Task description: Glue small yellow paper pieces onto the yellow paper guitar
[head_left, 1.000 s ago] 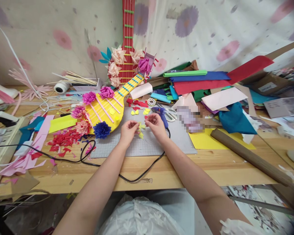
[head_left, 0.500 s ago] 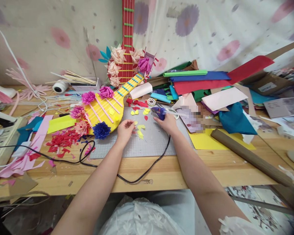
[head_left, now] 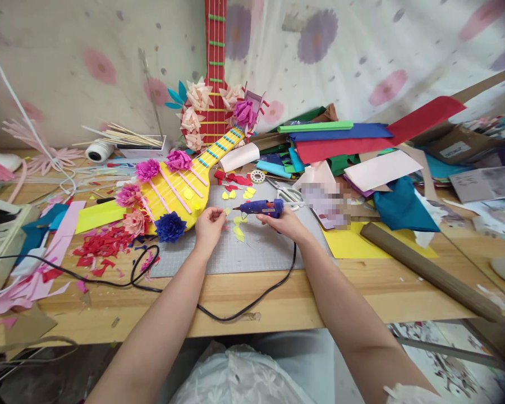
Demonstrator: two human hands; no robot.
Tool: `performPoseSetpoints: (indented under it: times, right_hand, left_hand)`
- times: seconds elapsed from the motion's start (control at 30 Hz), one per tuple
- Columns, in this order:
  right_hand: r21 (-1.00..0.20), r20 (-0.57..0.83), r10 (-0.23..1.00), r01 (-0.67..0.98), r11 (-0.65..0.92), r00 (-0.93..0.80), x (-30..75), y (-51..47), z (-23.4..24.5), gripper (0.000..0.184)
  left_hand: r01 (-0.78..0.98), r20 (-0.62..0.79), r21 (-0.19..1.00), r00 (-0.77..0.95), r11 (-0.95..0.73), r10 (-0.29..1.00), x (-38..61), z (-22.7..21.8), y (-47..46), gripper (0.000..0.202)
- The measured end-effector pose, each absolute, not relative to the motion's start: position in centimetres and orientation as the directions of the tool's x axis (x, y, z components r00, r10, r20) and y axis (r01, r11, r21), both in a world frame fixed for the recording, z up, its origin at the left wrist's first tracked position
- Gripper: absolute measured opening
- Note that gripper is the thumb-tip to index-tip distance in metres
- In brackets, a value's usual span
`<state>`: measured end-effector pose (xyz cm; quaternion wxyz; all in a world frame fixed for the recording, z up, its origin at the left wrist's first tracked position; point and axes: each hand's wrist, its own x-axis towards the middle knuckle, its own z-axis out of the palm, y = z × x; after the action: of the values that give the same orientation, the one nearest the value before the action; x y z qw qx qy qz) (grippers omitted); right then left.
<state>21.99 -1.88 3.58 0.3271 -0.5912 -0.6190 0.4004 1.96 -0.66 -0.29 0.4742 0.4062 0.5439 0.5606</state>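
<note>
Head view: Left hand (head_left: 209, 225): thumb and fingertips together, pinching one small yellow paper petal (head_left: 226, 211) over the grey cutting mat (head_left: 273, 252). Right hand (head_left: 289, 224): fingers clamped round the grip of one blue hot glue gun (head_left: 266, 209), nozzle pointing left, just beside the petal; can't tell if the trigger is squeezed. Black cord (head_left: 252, 306) runs from the gun across the table edge.

Handling, my judgement: keep the hot nozzle off the pinching fingertips, hold the petal by its very edge, dab a small dot only, keep the cord slack and away from the loose pieces.

Counts: one yellow paper lute (head_left: 179, 188), lying left of the mat's middle, five paper flowers on its body: two magenta, one pink, one peach, one dark blue. One red paper lute (head_left: 216, 56) behind, four peach flowers. One tape roll (head_left: 257, 176), one pair of scissors (head_left: 293, 197), one thread spool (head_left: 100, 151). Loose yellow pieces (head_left: 239, 230) below the nozzle overlap; can't count.
</note>
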Motion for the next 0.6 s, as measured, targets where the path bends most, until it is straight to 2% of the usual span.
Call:
performPoseSetpoints:
  times: [0.23,0.6]
  right_hand:
    - [-0.843,0.002,0.994,0.535,0.062,-0.112,21.9,-1.2,2.0,0.040]
    - [-0.860,0.006,0.990,0.504,0.077,-0.140,21.8,-1.4,2.3,0.044]
  left_hand:
    - [-0.095,-0.067,0.994,-0.229,0.046,0.971,2.1,-0.1,-0.7,0.014]
    - [-0.072,-0.049,0.997,-0.224,0.034,0.973,2.1,-0.1,-0.9,0.017]
